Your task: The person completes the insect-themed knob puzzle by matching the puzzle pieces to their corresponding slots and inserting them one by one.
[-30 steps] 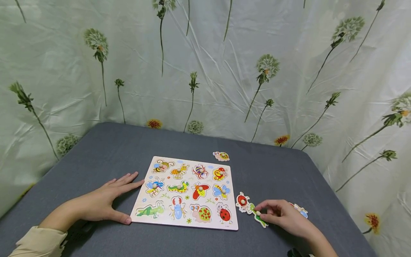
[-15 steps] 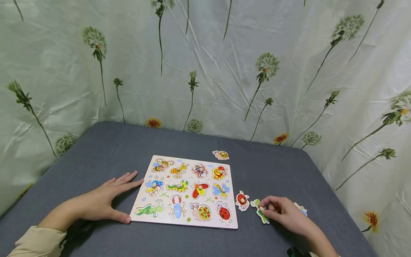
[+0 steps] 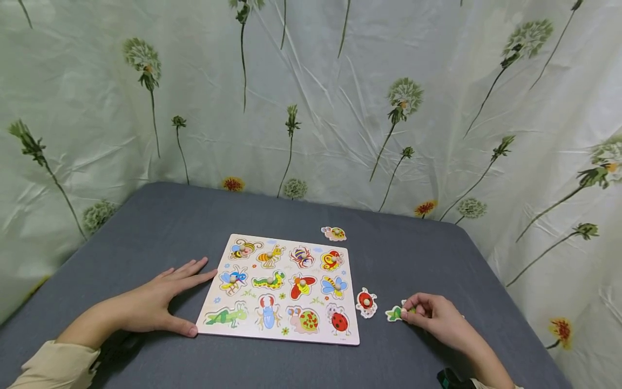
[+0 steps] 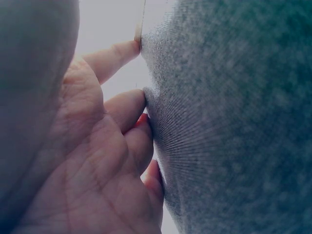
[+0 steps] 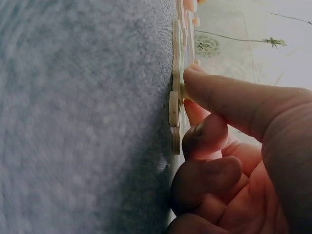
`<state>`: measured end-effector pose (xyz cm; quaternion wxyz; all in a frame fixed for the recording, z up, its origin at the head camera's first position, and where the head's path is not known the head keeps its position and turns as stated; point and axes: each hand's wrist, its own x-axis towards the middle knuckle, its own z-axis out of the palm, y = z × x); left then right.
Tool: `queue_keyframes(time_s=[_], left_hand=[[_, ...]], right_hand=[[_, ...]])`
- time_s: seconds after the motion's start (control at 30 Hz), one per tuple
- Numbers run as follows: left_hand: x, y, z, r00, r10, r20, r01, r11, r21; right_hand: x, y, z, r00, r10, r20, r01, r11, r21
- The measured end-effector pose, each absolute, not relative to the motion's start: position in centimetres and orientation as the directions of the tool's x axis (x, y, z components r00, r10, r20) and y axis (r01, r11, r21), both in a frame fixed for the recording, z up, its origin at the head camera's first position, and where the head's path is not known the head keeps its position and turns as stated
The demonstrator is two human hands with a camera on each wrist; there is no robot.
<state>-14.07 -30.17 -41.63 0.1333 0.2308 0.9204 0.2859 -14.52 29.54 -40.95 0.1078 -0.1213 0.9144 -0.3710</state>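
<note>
A wooden peg puzzle board (image 3: 252, 327) with insect pictures lies on the table. My left hand (image 3: 162, 303) rests flat with fingers spread, thumb and forefinger at the board's left edge; in the left wrist view its fingertips (image 4: 129, 105) meet the cloth. To the right of the board, my right hand (image 3: 439, 321) pinches the green grasshopper puzzle piece (image 3: 393, 314) by its knob, thumb and forefinger hiding part of it. In the right wrist view the piece (image 5: 174, 109) appears edge-on, close to the cloth. A ladybug piece (image 3: 366, 303) lies between board and right hand.
Knobbed pieces fill the board's back two rows; its front row shows printed recesses. A snail piece (image 3: 333, 234) lies beyond the board's far right corner. Another piece is almost hidden behind my right hand. A floral curtain (image 3: 340, 108) hangs behind the grey-covered table (image 3: 194, 213).
My right hand has shifted slightly right and turned the grasshopper piece, drawing it away from the ladybug piece. The piece behind that hand is now mostly covered. My left hand stays put.
</note>
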Motion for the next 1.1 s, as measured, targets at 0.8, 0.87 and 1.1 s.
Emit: queue_keyframes(time_s=[0.8,0.87,1.1], left_hand=[[-13.8,-30.2,-41.5,-0.856,0.504,-0.118,0.345,0.725,0.596],[-13.8,-30.2,-41.6,-0.856,0.503,-0.117,0.344,0.725,0.596],[-14.0,-30.2,-41.6,-0.856,0.505,-0.107,0.354,0.725,0.591]], right_hand=[[-14.6,29.9,-41.2,-0.927,-0.37,-0.06,-0.213,0.652,-0.727],[-14.6,29.7,-41.1,-0.931,-0.362,-0.053,-0.212,0.652,-0.728],[-14.7,29.1,-40.5,-0.933,-0.358,-0.021,-0.224,0.628,-0.745]])
